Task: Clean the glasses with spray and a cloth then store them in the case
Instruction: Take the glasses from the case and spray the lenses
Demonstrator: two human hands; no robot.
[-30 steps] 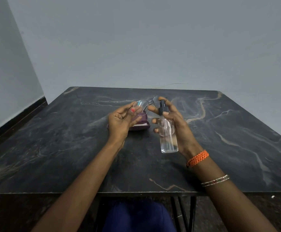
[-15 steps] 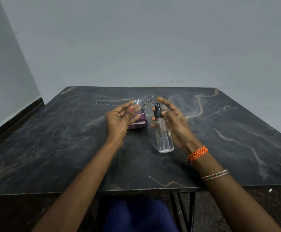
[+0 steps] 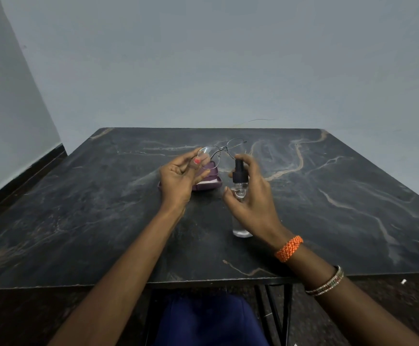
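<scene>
We hold the glasses (image 3: 219,153) up in our left hand (image 3: 178,179), pinching the near lens rim between thumb and fingertips so the thin metal frame hangs in the air above the far-middle part of the worktop (image 3: 78,221), with the other lens reaching out toward the right. Our right hand (image 3: 251,203) sits around the spray bottle (image 3: 239,191) — a clear bottle with a black pump top, standing upright with its base on the worktop just beside the wrist — but the fingers look loose and spread, and we cannot tell whether they grip the bottle or merely rest against it. The nozzle stands just below and beside the raised lenses, not pressed by any finger that we can see. Behind our left hand lies the purple case (image 3: 207,179), open as far as we can judge, with a pale strip showing inside that may be the cloth, though it is too small to be sure. No droplets or wet film can be made out on the lenses, so we cannot say how much spraying is done. By our judgement the task is in its early part — the glasses are out and in hand and the spray is at the ready, while the wiping with a cloth, the folding of the temples and the placing of the glasses into the case all remain.
</scene>
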